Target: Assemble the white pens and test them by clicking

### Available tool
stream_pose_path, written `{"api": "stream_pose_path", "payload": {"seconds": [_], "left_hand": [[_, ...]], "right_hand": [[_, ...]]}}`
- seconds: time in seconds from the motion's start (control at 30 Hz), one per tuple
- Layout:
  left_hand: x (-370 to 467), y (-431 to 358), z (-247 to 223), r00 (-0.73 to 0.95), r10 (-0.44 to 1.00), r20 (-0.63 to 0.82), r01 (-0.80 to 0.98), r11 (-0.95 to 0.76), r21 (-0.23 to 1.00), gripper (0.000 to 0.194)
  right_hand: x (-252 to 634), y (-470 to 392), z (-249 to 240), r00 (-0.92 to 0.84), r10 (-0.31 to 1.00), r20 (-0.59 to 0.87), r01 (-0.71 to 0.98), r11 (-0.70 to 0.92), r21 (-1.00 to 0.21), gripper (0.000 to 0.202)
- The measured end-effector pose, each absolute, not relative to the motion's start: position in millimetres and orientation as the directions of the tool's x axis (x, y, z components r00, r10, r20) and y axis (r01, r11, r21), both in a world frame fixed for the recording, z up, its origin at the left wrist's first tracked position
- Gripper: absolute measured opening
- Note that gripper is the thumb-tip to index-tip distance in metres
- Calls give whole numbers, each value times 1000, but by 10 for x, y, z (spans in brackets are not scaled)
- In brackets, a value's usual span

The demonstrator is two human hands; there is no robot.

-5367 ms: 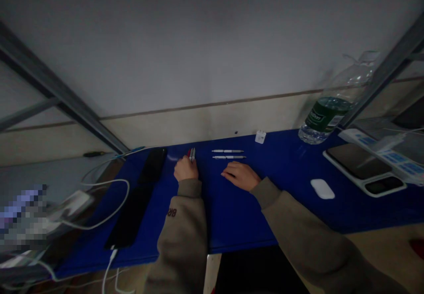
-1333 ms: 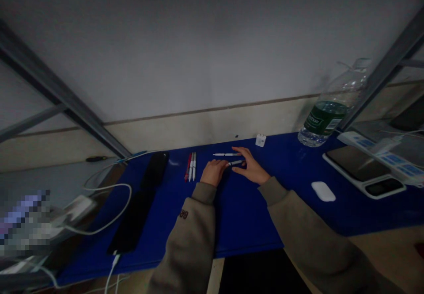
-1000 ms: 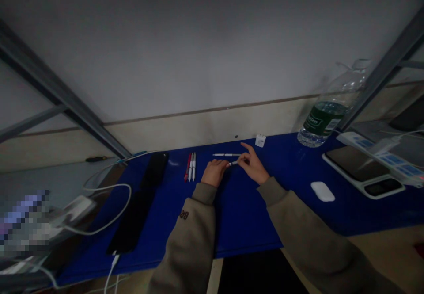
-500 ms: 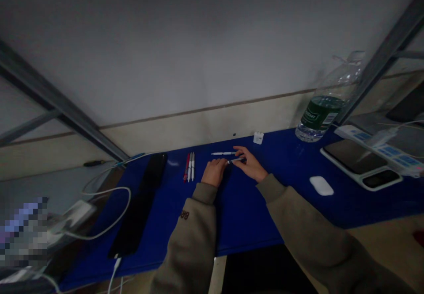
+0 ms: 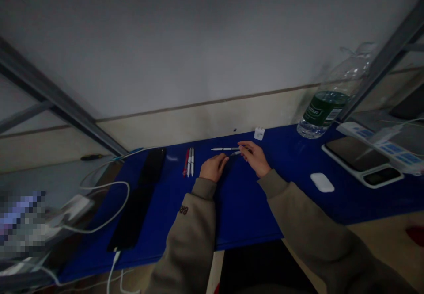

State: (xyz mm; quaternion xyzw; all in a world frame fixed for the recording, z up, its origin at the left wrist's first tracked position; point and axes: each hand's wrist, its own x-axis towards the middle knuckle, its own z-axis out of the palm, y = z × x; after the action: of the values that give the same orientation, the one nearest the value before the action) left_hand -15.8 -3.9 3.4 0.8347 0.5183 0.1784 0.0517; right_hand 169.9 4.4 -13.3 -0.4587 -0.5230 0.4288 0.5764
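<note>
My right hand (image 5: 254,158) pinches a slim pen (image 5: 235,153), whose tip points left toward my other hand. Across a small gap, my left hand (image 5: 213,167) is closed with thumb and fingertips together; whatever it may hold is too small to make out. Just behind both hands, a white and grey pen (image 5: 222,149) lies flat, its right end hidden by my right fingers. Left of my left hand, a red pen (image 5: 186,163) and two white pens (image 5: 190,163) lie side by side on the blue tabletop (image 5: 245,210).
A white charger plug (image 5: 259,133) and a large water bottle (image 5: 323,112) stand near the wall. To the right are a white earbud case (image 5: 322,182), a scale (image 5: 361,159) and a power strip (image 5: 394,150). Two black phones (image 5: 151,166) (image 5: 130,219) and a white cable (image 5: 127,201) occupy the left.
My hands have moved apart slightly, and a gap now shows between the pen in my right hand and my left fingers. The camera view has shifted a little.
</note>
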Motion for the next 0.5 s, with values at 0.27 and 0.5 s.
{"api": "stream_pose_path", "payload": {"seconds": [0.27, 0.5], "left_hand": [[-160, -28, -27, 398, 888, 229, 845, -452, 285, 34], [-168, 3, -52, 387, 886, 257, 836, -454, 308, 32]], "right_hand": [[1734, 90, -211, 179, 958, 223, -20, 231, -973, 34], [1761, 118, -247, 188, 949, 254, -15, 261, -965, 35]]}}
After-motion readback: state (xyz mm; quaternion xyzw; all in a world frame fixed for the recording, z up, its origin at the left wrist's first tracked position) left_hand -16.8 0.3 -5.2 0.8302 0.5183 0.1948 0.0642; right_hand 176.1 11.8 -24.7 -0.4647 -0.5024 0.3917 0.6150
